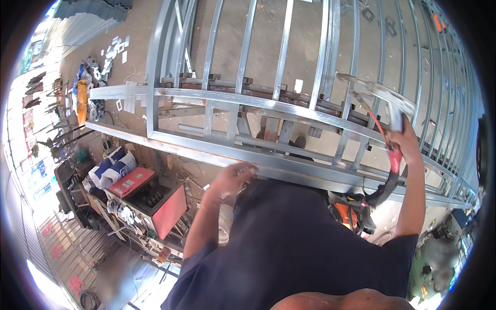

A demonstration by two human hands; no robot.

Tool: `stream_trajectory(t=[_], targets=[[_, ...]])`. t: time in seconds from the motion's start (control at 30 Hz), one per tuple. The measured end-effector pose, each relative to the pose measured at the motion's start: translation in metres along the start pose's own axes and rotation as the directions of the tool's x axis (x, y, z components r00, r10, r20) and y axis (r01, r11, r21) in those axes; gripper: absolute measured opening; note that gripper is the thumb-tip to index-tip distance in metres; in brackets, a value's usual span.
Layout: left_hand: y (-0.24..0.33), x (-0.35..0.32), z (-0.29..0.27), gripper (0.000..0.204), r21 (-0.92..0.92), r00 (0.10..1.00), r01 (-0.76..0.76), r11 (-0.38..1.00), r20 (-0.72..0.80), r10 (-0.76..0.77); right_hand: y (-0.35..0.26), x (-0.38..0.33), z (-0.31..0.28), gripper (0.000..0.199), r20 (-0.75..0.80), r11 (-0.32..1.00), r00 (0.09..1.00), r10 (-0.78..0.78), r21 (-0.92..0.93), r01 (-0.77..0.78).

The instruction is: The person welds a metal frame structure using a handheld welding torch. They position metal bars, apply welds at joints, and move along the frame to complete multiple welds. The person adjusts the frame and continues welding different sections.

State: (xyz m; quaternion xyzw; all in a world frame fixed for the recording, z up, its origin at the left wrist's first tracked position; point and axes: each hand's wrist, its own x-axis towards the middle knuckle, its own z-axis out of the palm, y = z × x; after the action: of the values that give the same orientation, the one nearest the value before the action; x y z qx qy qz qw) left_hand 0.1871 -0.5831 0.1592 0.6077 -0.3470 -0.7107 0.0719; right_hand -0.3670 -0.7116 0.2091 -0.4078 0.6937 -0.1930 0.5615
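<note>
My right hand [405, 142] is closed at the right side, above the metal frame. It grips a red-handled tool [395, 157], which looks like a welding torch with a thick black cable [381, 195]. A silver T-shaped metal piece [385, 95] extends above the same hand; its exact kind is unclear. My left hand [230, 183] hangs beside the near rail [217, 154] with half-curled fingers, thumb apart, and nothing visible in it. The frame of shiny square steel tubes [248, 101] stretches across in front of me, with parallel bars running away from me.
A red box-like machine [170, 212] stands at lower left, with white-and-blue bags [116, 168] behind it. Orange and blue cloths [81, 95] lie farther left. Rusty supports [271, 129] sit under the frame. Metal offcuts [116, 49] are scattered on the floor.
</note>
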Motion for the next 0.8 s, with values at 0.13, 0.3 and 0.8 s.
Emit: stream_trajectory(t=[0.13, 0.3, 0.8], targets=[[0.068, 0.031, -0.065, 0.035, -0.017, 0.995, -0.096, 0.995, -0.025, 0.096, 0.011, -0.053, -0.020, 0.067, -0.297, 0.943, 0.954, -0.022, 0.311, 0.119], [0.149, 0.124, -0.138, 0.041, 0.275, 0.897, -0.271, 0.922, -0.275, 0.346, -0.011, -0.117, 0.000, 0.074, -0.396, 0.808, 0.893, -0.212, 0.443, 0.388], [0.201, 0.250, -0.146, 0.048, 0.769, 0.928, 0.039, 0.639, -0.265, 0.262, -0.209, -0.016, 0.041, 0.076, 0.119, 0.963, 0.970, 0.212, -0.194, -0.187]])
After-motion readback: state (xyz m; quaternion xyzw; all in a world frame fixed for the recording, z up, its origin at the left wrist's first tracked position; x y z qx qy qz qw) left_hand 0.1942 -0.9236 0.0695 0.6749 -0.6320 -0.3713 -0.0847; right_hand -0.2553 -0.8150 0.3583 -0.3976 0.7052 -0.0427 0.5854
